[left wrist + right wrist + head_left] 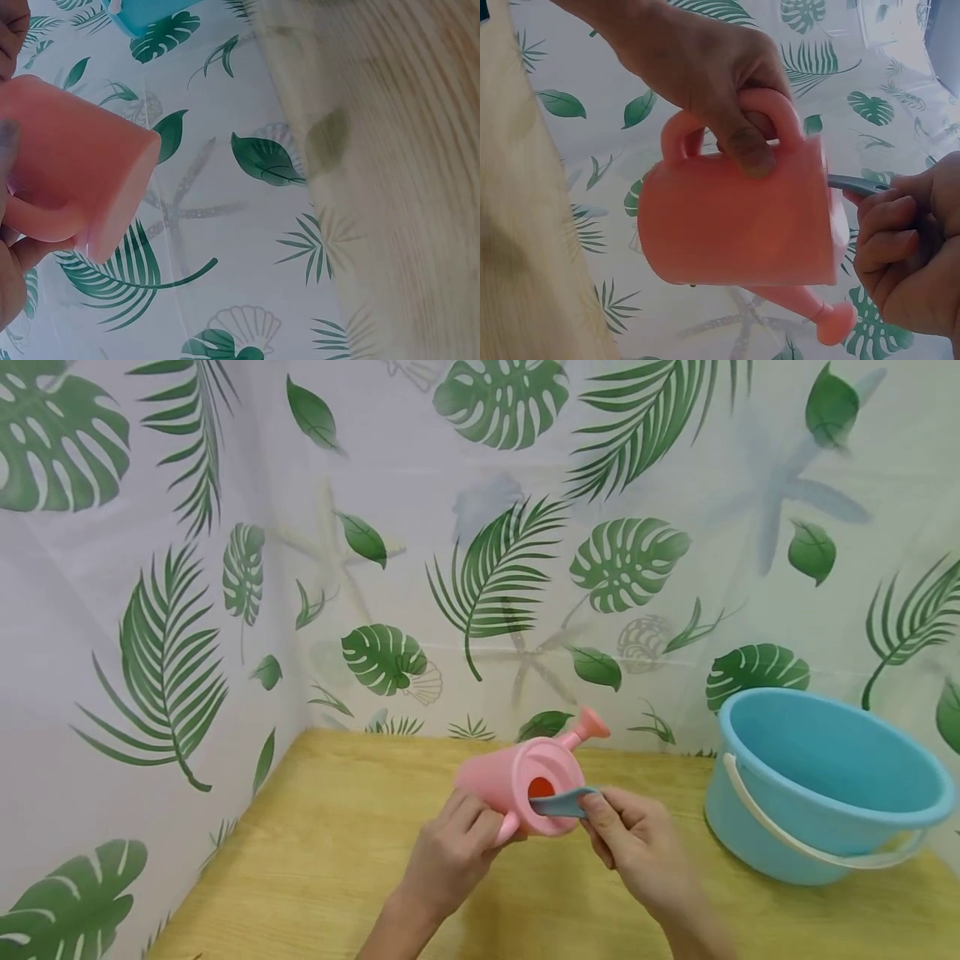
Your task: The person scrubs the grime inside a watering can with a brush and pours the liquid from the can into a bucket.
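Note:
A pink toy watering can [487, 774] is held tilted on its side above the table, its open top facing right toward my right hand. My left hand [455, 852] grips it by the handle; in the right wrist view the thumb lies against the can's wall [735, 217]. My right hand [637, 843] pinches a blue-grey plastic tool [558, 803] between thumb and fingers. The tool's far end reaches inside the can's mouth, so its kind cannot be told. Something orange-red [540, 788] shows within the can. The left wrist view catches only the can's side and base [82, 157].
A light blue bucket [795, 827] with a white handle stands on the right side of the wooden table [337, 827]. Leaf-printed sheets [420, 568] hang as walls behind and to the left, meeting the table's edges.

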A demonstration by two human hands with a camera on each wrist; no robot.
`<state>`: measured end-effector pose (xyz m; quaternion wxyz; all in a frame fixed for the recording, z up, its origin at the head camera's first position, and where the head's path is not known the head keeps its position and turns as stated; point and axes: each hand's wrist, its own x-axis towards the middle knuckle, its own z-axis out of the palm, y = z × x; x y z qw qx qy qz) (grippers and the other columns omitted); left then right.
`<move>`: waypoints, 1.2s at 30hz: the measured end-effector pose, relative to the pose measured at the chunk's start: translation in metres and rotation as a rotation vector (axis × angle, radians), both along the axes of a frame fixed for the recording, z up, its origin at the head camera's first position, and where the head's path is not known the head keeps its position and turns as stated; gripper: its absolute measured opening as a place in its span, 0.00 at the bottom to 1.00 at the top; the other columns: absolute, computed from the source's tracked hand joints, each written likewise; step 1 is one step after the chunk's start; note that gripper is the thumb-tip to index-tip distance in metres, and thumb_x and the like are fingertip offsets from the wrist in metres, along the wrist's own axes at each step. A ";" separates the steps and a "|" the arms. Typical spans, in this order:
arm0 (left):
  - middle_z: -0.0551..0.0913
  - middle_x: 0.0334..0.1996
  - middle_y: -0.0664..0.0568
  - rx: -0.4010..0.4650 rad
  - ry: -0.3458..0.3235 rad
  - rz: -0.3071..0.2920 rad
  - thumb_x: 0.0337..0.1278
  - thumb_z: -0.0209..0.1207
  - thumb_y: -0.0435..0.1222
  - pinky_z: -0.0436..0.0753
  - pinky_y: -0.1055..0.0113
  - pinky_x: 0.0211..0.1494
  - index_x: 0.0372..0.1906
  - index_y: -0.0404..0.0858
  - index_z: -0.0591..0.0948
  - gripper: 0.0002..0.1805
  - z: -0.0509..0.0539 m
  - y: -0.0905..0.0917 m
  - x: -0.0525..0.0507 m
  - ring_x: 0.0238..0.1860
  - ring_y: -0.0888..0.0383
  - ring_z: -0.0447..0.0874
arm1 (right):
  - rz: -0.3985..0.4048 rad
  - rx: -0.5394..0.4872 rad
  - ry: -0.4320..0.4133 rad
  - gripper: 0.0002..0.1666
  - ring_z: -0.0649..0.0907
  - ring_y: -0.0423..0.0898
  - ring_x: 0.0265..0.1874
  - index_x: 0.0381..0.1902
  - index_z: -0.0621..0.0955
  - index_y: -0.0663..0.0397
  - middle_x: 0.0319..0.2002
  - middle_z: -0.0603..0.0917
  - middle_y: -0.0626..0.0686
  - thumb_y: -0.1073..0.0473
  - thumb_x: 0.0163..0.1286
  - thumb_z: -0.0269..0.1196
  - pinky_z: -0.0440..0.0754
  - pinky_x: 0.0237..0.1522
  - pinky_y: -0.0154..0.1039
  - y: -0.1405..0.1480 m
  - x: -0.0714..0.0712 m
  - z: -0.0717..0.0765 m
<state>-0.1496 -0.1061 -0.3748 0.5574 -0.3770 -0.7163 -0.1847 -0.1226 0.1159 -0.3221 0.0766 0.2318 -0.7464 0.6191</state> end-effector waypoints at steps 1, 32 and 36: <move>0.72 0.23 0.53 -0.005 -0.011 -0.001 0.68 0.58 0.47 0.79 0.77 0.28 0.23 0.40 0.74 0.20 -0.001 0.001 0.000 0.27 0.58 0.72 | 0.009 0.006 0.014 0.17 0.63 0.44 0.10 0.31 0.79 0.64 0.11 0.65 0.52 0.63 0.80 0.50 0.59 0.09 0.35 -0.001 0.000 -0.001; 0.72 0.23 0.51 -0.027 -0.075 -0.006 0.65 0.61 0.46 0.79 0.74 0.25 0.23 0.39 0.71 0.20 -0.006 0.003 0.003 0.27 0.57 0.73 | -0.077 -0.095 0.085 0.18 0.63 0.44 0.12 0.28 0.76 0.65 0.15 0.66 0.53 0.66 0.79 0.49 0.55 0.12 0.40 0.019 0.000 0.000; 0.71 0.23 0.51 -0.034 -0.085 -0.015 0.66 0.60 0.46 0.78 0.73 0.25 0.24 0.39 0.71 0.20 -0.004 0.001 0.008 0.26 0.56 0.72 | -0.067 -0.149 0.095 0.17 0.63 0.44 0.12 0.28 0.77 0.65 0.16 0.66 0.53 0.67 0.79 0.49 0.55 0.12 0.40 0.018 0.004 -0.002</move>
